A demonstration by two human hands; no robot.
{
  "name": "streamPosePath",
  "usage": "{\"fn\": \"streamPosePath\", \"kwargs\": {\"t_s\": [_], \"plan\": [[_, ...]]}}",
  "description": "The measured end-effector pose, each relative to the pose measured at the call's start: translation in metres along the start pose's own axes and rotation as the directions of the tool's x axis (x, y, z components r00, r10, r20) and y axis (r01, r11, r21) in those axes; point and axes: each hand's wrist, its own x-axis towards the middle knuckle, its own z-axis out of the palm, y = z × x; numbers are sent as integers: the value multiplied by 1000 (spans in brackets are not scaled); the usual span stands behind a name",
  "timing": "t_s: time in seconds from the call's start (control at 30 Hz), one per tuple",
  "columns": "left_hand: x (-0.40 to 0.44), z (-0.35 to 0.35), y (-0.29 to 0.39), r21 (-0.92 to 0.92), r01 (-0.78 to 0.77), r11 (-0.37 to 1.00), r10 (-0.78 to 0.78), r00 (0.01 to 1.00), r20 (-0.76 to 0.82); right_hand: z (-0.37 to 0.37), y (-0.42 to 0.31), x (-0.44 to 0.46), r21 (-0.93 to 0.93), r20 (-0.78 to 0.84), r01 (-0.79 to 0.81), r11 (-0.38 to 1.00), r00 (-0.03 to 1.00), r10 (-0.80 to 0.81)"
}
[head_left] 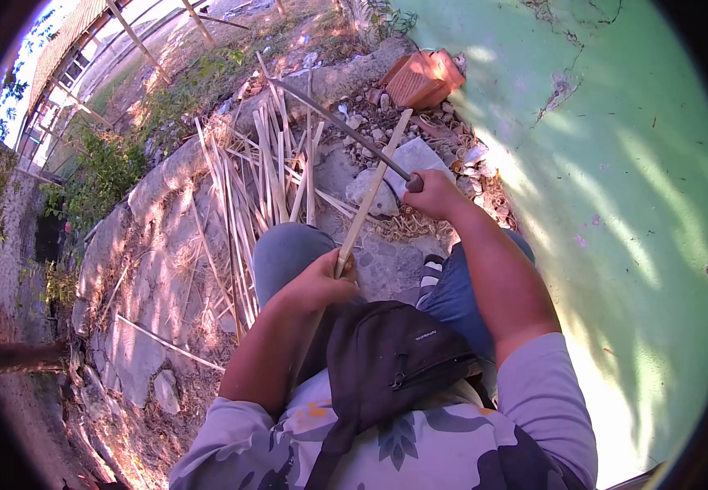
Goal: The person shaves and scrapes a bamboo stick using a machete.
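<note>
My left hand (321, 282) is closed around the lower part of a pale bamboo strip (368, 200), which slants up and away to the right. My right hand (435, 194) grips the dark handle of a long, narrow-bladed knife (329, 117). Its blade points up and to the left and crosses the strip's upper half; whether the edge touches the strip I cannot tell. Beyond my left knee lies a loose pile of similar bamboo strips (268, 167).
A pale stone block (419, 159) and rubble lie just past my hands, with shavings around them. Farther off are stacked orange roof tiles (421, 79). A green wall (615, 163) stands close on the right. A black bag (390, 351) rests on my lap.
</note>
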Motion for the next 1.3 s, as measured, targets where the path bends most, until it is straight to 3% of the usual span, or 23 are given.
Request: {"fn": "streamPosePath", "kwargs": {"t_s": [0.03,0.17,0.23,0.37,0.47,0.57,0.7,0.93,1.03,1.13,1.23,1.3], "plan": [[-1,0,2,17,6,1000,-6,1000,-9,1,3,1,76,-14,-59,995,998,61],[2,2,3,6,6,1000,-6,1000,-12,2,-11,-15,-198,34,166,966,986,-163],[2,2,0,-37,-16,999,17,1000,21,9,-26,-26,-284,149,303,910,951,-270],[0,-2,0,-84,-13,996,18,998,64,10,-26,-26,-399,174,456,796,889,-423],[-1,-3,-3,-123,14,992,-7,998,63,5,4,-5,-209,103,200,957,978,-182],[0,-2,1,-159,24,987,-14,998,65,4,18,5,77,-60,-18,997,998,22],[4,-6,-5,-136,24,990,-16,998,59,6,7,-3,-12,-51,35,999,998,-36],[4,-7,-6,-99,-10,995,19,996,91,7,-40,-33,-470,161,333,817,943,-292],[3,-6,-5,-47,-17,999,22,994,111,-3,-19,-19,-465,131,293,835,956,-263],[6,-6,-5,-41,-27,999,31,994,105,-7,9,-4,-121,-26,-9,993,1000,6],[4,-5,-4,-65,6,998,-3,998,59,0,17,1,69,-183,-55,996,981,66],[3,-4,-3,-91,24,996,-21,999,35,-4,7,-7,-31,-122,-13,999,992,9]]}}
